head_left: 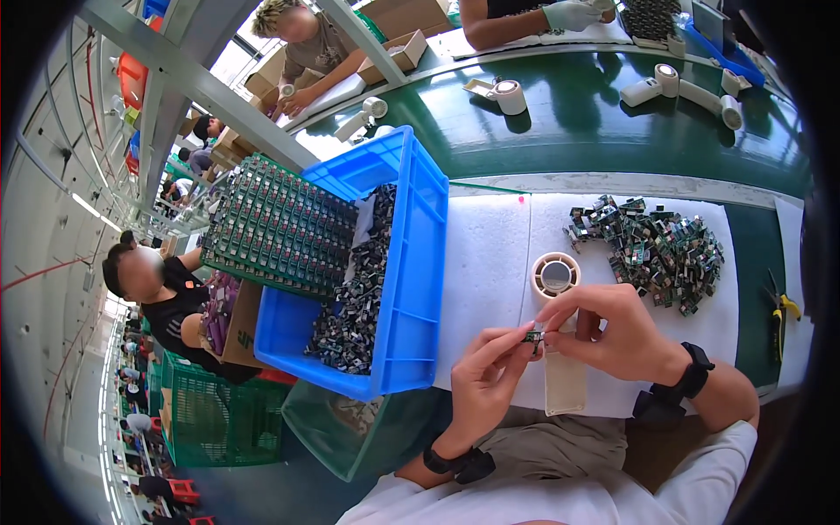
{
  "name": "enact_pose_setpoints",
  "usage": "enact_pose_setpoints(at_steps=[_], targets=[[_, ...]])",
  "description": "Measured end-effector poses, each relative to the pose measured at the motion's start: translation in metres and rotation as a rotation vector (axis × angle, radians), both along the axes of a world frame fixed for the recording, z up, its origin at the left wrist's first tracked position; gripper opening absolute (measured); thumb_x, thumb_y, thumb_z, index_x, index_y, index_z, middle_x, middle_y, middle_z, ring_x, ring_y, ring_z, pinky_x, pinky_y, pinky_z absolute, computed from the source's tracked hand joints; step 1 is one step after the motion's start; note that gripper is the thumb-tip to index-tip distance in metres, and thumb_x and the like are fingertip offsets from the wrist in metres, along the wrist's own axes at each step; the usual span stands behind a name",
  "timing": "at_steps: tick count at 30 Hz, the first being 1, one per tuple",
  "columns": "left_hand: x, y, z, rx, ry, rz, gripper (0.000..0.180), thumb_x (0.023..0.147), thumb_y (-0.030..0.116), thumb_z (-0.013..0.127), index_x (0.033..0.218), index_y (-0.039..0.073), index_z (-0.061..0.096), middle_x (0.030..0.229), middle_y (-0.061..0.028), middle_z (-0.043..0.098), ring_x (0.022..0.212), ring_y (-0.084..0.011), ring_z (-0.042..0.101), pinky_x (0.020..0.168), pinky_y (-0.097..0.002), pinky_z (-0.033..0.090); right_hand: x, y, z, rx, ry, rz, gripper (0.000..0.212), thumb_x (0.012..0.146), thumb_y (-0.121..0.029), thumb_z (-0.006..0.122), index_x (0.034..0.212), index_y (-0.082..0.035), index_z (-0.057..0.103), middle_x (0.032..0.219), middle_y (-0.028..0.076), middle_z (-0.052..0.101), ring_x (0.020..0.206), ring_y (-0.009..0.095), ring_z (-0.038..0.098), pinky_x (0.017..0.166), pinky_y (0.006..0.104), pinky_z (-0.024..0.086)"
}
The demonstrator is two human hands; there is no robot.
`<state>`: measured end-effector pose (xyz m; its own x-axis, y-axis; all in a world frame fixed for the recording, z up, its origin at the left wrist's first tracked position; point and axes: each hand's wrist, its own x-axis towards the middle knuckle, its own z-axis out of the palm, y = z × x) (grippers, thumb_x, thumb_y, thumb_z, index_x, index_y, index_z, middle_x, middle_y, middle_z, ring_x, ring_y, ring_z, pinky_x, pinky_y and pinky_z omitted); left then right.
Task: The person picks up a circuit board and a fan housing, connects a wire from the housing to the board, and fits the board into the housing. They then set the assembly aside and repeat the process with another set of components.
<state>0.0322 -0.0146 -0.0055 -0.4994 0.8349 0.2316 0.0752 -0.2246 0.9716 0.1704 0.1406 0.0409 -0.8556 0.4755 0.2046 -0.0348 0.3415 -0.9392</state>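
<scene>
Both hands meet over the white work mat, pinching a small green circuit board (533, 339) between their fingertips. My left hand (483, 381) grips it from the left with thumb and forefinger. From the right, my right hand (612, 331) closes on it with thumb and fingers. Beneath the hands lies a cream handheld fan housing (564, 389), its round head beyond the fingers and its flat handle toward my lap. Part of the housing is hidden by my right hand. A loose pile of small circuit boards (661, 254) lies just beyond my right hand.
Left of the mat (481, 227) stands a blue crate (420, 289) with many small boards and a large board panel (280, 223). Yellow-handled pliers (781, 315) lie at right. Beyond, a green conveyor (577, 131) carries white fan parts (510, 97); co-workers sit across it.
</scene>
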Motion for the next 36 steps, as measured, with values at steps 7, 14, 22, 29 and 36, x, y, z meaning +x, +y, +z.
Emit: enact_pose_setpoints(at_steps=[7, 14, 22, 29, 36], targets=[[-0.002, 0.001, 0.001, 0.011, -0.042, 0.012, 0.03, 0.094, -0.009, 0.062, 0.123, -0.003, 0.067, 0.112, -0.0117, 0.064, 0.096, -0.0173, 0.068, 0.085, -0.0308, 0.06, 0.001, 0.0, -0.001, 0.051, 0.013, -0.003, 0.025, 0.082, -0.002, 0.076, 0.106, -0.009, 0.071, 0.085, 0.002, 0.072, 0.054, 0.006, 0.058, 0.05, 0.0226, 0.047], [-0.003, 0.003, -0.004, 0.028, 0.03, 0.008, 0.034, 0.094, -0.01, 0.062, 0.126, -0.001, 0.066, 0.114, -0.0117, 0.064, 0.099, -0.0183, 0.069, 0.088, -0.0291, 0.058, -0.003, 0.002, 0.001, 0.062, 0.033, 0.015, 0.022, 0.082, -0.001, 0.078, 0.102, -0.008, 0.071, 0.084, 0.001, 0.072, 0.056, 0.005, 0.06, 0.05, 0.0207, 0.046], [0.001, -0.001, -0.005, 0.067, 0.108, 0.032, 0.032, 0.092, -0.011, 0.063, 0.123, -0.002, 0.068, 0.117, -0.0145, 0.065, 0.098, -0.0186, 0.069, 0.085, -0.0302, 0.059, 0.0, -0.002, 0.002, 0.072, 0.028, 0.013, 0.021, 0.082, -0.001, 0.078, 0.101, -0.008, 0.071, 0.083, 0.001, 0.072, 0.056, 0.006, 0.06, 0.049, 0.0209, 0.046], [0.0, 0.003, -0.006, -0.013, 0.285, 0.123, 0.029, 0.09, -0.012, 0.065, 0.117, -0.003, 0.07, 0.11, -0.0136, 0.069, 0.094, -0.0193, 0.071, 0.083, -0.0287, 0.059, -0.001, 0.001, -0.003, 0.063, 0.04, -0.037, 0.019, 0.083, -0.001, 0.078, 0.099, -0.007, 0.071, 0.082, 0.001, 0.071, 0.055, 0.004, 0.057, 0.049, 0.0198, 0.044], [0.002, 0.009, -0.007, 0.071, 0.204, 0.161, 0.031, 0.088, -0.014, 0.066, 0.117, -0.003, 0.07, 0.11, -0.0161, 0.069, 0.094, -0.0196, 0.071, 0.082, -0.029, 0.059, -0.006, 0.002, -0.008, 0.038, 0.07, -0.048, 0.02, 0.082, -0.001, 0.078, 0.099, -0.008, 0.071, 0.081, 0.0, 0.072, 0.053, 0.001, 0.052, 0.048, 0.018, 0.04]])
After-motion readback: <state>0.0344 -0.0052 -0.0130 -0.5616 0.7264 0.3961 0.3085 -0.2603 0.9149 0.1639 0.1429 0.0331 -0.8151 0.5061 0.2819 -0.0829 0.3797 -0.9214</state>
